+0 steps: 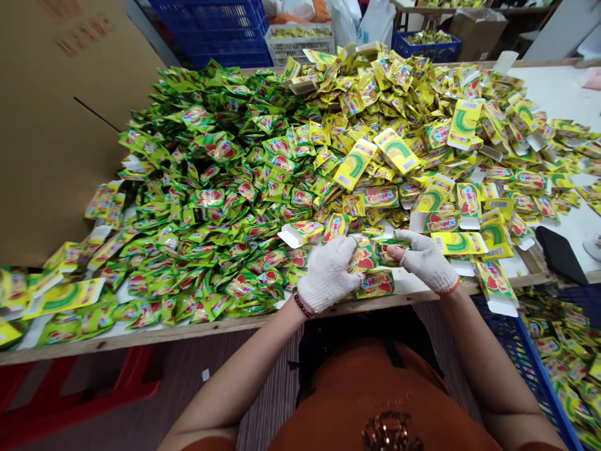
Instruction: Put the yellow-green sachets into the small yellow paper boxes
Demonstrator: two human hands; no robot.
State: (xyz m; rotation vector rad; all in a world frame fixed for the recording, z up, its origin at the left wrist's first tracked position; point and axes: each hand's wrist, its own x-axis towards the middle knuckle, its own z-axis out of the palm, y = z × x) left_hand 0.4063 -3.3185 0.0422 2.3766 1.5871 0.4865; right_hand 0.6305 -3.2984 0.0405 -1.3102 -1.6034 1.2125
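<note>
Both my hands wear white knit gloves and meet at the table's near edge. My left hand (330, 274) is closed round green and red candy sachets (365, 258), and a bead bracelet sits on its wrist. My right hand (425, 259) pinches the same small bundle from the right, a bare fingertip showing through the glove. Another sachet (375, 285) lies on the table just under my hands. A huge heap of green sachets (206, 188) fills the left half of the table, and a heap of yellow sachets and small yellow cartons (399, 150) fills the right.
A large brown cardboard sheet (51, 125) leans at the left. Blue crates (211, 25) and a white basket (300, 41) stand behind the table. A blue crate (539, 363) with packed sachets sits at my right, beside a black object (561, 254). A red stool (94, 388) is under the table.
</note>
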